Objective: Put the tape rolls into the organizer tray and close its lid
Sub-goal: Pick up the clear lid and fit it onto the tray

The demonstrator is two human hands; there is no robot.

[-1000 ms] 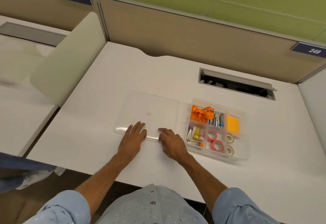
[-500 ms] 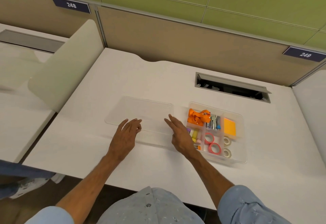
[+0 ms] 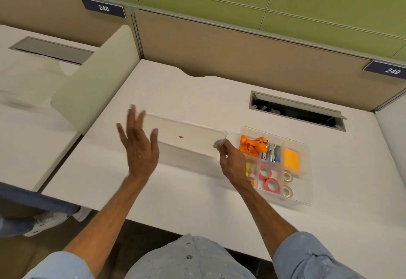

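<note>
Your right hand (image 3: 233, 162) pinches the near right corner of the clear, flat plastic lid (image 3: 186, 138) between thumb and fingertips, holding it off the smooth white desk (image 3: 197, 195) with its left end tilted; your left hand (image 3: 138, 144) is spread wide, fingers splayed and blurred, palm against the lid's left end, its thumb lying over the edge, though a firm hold on it cannot be told; a small brown dot marks the lid's middle. Just right of your right hand sits the transparent, compartmented plastic organizer tray (image 3: 307, 160), uncovered; two glossy pink tape rolls (image 3: 269, 180) lie flat in a near middle compartment, and two pale translucent tape rolls (image 3: 287, 183) lie in the narrow compartment beside them; farther back are a crumpled orange ribbon (image 3: 252, 145), a square orange sticky-note pad (image 3: 291, 159) and small metal clips (image 3: 272, 154).
</note>
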